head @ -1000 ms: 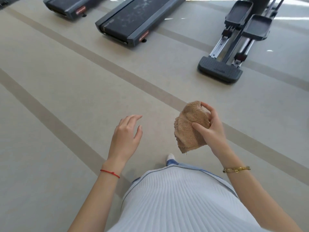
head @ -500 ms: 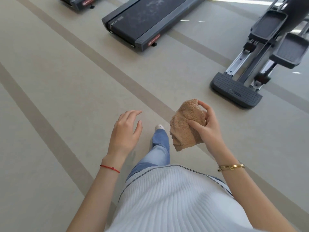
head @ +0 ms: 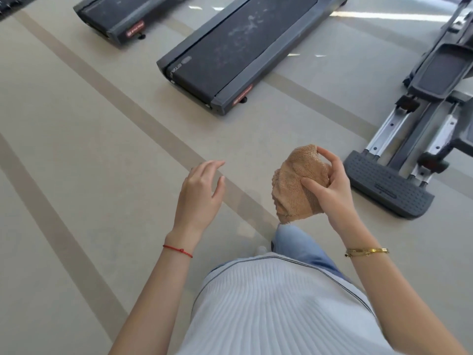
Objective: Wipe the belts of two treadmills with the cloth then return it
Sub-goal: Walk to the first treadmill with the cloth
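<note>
I see the brown cloth (head: 298, 184) bunched up in my right hand (head: 332, 190), thumb and fingers curled round it, held above the floor (head: 89, 149). My left hand (head: 201, 196) is at its 9 o'clock, loose and holding nothing. The near treadmill (head: 230, 51) lies at 11 o'clock, its belt dusty. A second treadmill (head: 120, 16) sits farther at 10 o'clock. A stepper machine (head: 389, 187) is at 3 o'clock.

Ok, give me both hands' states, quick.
Left hand: open, fingers relaxed, holding nothing.
Right hand: gripping the bunched tan cloth.
</note>
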The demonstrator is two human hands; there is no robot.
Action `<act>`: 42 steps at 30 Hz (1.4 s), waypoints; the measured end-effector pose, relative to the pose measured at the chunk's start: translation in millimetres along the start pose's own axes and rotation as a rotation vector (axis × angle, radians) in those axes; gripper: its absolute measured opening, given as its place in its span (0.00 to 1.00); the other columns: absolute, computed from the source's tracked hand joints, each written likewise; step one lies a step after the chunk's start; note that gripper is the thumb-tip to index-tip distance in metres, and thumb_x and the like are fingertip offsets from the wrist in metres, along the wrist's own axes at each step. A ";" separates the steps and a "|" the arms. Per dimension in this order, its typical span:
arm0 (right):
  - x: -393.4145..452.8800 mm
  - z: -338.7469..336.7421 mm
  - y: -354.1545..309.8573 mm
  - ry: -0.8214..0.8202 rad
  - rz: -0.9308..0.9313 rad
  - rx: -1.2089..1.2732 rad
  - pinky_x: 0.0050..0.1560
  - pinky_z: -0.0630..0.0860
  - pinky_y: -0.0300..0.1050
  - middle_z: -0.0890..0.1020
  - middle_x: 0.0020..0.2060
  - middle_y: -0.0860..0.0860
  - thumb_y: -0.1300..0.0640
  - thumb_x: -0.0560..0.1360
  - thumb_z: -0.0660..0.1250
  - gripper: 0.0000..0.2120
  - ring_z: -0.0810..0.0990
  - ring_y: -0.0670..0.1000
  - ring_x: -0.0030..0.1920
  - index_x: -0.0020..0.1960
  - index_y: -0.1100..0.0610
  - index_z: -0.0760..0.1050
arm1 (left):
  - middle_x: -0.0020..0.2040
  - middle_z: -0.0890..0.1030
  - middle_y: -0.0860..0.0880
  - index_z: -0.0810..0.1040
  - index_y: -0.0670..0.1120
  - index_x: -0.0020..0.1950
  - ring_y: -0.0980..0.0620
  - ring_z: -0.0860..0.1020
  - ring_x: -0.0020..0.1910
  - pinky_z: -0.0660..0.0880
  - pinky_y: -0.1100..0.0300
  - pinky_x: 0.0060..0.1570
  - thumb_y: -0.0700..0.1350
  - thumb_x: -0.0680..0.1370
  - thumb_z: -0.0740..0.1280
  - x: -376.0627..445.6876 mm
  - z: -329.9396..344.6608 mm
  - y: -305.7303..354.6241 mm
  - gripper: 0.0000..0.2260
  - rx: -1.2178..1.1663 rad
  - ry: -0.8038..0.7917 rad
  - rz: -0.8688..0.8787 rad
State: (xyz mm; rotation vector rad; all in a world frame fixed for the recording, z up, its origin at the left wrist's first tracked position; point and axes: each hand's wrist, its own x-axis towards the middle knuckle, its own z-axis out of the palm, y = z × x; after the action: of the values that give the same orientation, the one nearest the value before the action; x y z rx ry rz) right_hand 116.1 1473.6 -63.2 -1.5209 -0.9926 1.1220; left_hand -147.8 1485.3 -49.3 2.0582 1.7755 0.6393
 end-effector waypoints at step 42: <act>916.8 278.9 -186.5 -0.565 -0.045 -0.210 0.56 0.77 0.46 0.78 0.57 0.51 0.71 0.73 0.67 0.30 0.77 0.49 0.57 0.69 0.48 0.68 | 0.62 0.79 0.47 0.76 0.43 0.67 0.47 0.75 0.62 0.72 0.52 0.63 0.39 0.80 0.63 839.1 51.4 -159.9 0.15 -0.008 0.161 -0.411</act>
State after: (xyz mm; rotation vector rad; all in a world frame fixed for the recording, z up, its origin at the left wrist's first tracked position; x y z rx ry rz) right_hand 58.3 2448.0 -78.3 -1.3543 -1.5571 1.4923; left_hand -156.9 2340.2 -85.7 1.5977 2.1955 0.6973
